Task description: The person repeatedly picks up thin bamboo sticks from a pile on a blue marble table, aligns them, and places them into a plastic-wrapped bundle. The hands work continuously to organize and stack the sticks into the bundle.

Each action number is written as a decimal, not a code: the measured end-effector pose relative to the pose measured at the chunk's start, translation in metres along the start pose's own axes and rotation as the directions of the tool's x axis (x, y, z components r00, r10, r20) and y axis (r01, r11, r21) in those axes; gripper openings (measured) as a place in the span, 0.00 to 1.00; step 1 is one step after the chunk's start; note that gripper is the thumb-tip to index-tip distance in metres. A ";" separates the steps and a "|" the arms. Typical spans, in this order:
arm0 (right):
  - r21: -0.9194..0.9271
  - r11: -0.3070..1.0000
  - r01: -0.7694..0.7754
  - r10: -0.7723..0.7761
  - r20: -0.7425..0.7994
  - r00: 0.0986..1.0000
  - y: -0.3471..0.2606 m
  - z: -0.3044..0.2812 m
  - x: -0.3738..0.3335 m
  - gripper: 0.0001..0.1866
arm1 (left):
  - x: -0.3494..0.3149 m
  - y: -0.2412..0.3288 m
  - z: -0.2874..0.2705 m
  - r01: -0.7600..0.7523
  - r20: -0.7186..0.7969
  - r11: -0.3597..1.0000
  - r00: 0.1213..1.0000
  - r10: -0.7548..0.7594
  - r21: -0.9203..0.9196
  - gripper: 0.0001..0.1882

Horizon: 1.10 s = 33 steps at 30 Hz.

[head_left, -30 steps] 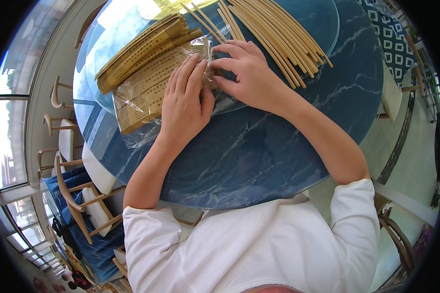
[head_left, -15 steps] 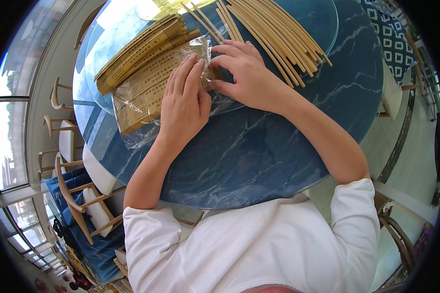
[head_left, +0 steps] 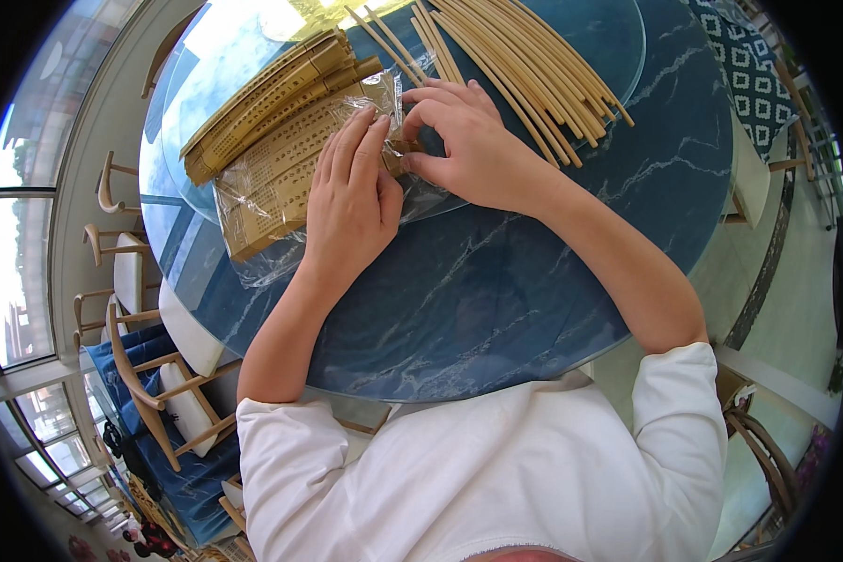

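A flat stack of tan printed paper sleeves [head_left: 270, 185] lies inside a clear plastic bag [head_left: 264, 266] on the blue marbled table. My left hand [head_left: 350, 192] rests flat over the stack's right part, fingers stretched out side by side. At the bag's right end, my right hand [head_left: 468, 148] curls its thumb and forefinger around the edge of the plastic. A second bundle of printed paper sleeves [head_left: 273, 101], loose and slightly curved, lies just beyond the bag. To the right, bare wooden chopsticks [head_left: 526, 67] are spread in a pile.
The round blue table [head_left: 468, 309] carries a raised glass turntable [head_left: 639, 58], which the chopsticks partly overlap. Wooden chairs [head_left: 150, 393] stand to the left beside large windows. A patterned cloth [head_left: 751, 94] hangs at the far right.
Both hands stay almost in place. My right hand's fingers have shifted slightly at the end of the bag.
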State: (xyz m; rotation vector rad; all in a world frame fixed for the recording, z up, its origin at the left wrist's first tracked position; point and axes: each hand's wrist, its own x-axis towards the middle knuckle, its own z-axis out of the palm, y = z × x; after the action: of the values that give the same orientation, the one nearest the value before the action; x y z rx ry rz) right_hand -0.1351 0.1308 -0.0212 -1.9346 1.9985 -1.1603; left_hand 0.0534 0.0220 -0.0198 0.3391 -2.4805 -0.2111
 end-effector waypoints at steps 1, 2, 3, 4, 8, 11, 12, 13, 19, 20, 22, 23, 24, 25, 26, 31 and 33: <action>-0.014 1.000 -0.001 0.001 -0.029 1.000 0.002 0.005 -0.001 0.14 | 0.000 0.000 0.000 -0.002 0.000 1.000 1.000 0.002 0.002 0.29; -0.027 1.000 -0.003 0.001 -0.058 0.998 0.003 0.009 -0.001 0.14 | 0.000 0.000 0.000 -0.002 0.003 1.000 1.000 0.002 0.003 0.29; -0.014 1.000 -0.013 0.012 -0.064 0.998 0.002 0.010 -0.001 0.14 | 0.000 0.000 0.000 -0.002 0.005 1.000 1.000 0.002 0.004 0.29; -0.001 1.000 -0.022 0.022 -0.070 0.997 0.002 0.011 -0.001 0.14 | 0.000 0.000 0.000 -0.002 0.007 1.000 1.000 0.002 0.006 0.29; 0.033 0.999 -0.013 0.017 -0.130 0.991 -0.001 0.013 0.000 0.14 | 0.000 0.001 -0.001 0.010 0.007 1.000 1.000 -0.010 0.002 0.28; 0.064 0.998 -0.008 0.017 -0.136 0.991 0.000 0.006 0.002 0.10 | 0.001 0.002 -0.002 0.013 0.006 1.000 1.000 -0.013 0.008 0.27; 0.072 0.997 0.004 0.008 -0.164 0.986 0.002 0.006 0.002 0.10 | 0.002 0.002 -0.001 0.008 0.001 1.000 1.000 -0.008 0.006 0.27; 0.078 0.997 0.015 0.000 -0.192 0.981 0.005 0.008 0.001 0.11 | 0.004 0.003 -0.001 0.003 -0.003 1.000 1.000 -0.003 0.004 0.26; -0.001 1.000 -0.030 0.027 -0.395 0.918 0.007 -0.041 0.010 0.14 | 0.003 0.006 -0.007 0.025 0.047 0.998 0.999 -0.027 0.054 0.23; 0.014 0.998 -0.062 0.062 -0.444 0.894 0.015 -0.055 0.010 0.15 | 0.005 0.005 -0.004 0.017 0.056 0.999 0.998 -0.019 0.050 0.24; 0.204 0.970 -0.129 0.212 -0.467 0.858 0.027 -0.077 0.010 0.15 | 0.002 0.002 -0.005 0.026 0.066 0.998 0.997 -0.030 0.065 0.26; 0.356 0.917 -0.181 0.334 -0.434 0.837 0.033 -0.092 0.007 0.15 | 0.006 0.003 -0.006 0.036 0.078 0.998 0.996 -0.040 0.055 0.27; 0.500 0.837 -0.225 0.445 -0.380 0.811 0.039 -0.102 0.004 0.15 | 0.011 0.005 -0.007 0.048 0.089 0.998 0.995 -0.052 0.047 0.28; 0.546 0.820 -0.173 0.427 -0.382 0.819 0.048 -0.107 0.002 0.15 | 0.017 0.006 -0.009 0.061 0.100 0.997 0.993 -0.065 0.040 0.29; 0.584 0.802 -0.128 0.415 -0.389 0.823 0.059 -0.109 -0.004 0.15 | 0.029 0.010 -0.006 0.027 0.071 0.999 0.997 -0.030 0.033 0.30; 0.809 0.588 0.017 0.434 -0.333 0.837 0.058 -0.110 -0.004 0.12 | 0.090 0.026 0.042 -0.145 -0.122 0.989 0.981 0.148 0.031 0.31; 0.752 0.641 0.154 0.364 -0.474 0.802 0.075 -0.126 -0.005 0.11 | 0.110 0.026 0.050 -0.110 -0.031 0.993 0.994 0.109 -0.034 0.26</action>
State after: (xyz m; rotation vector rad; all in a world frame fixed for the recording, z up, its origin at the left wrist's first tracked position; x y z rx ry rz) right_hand -0.2668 0.1804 0.0195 -1.0365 1.3313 -2.3044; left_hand -0.0664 0.0185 0.0081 0.1894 -2.4551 -0.2034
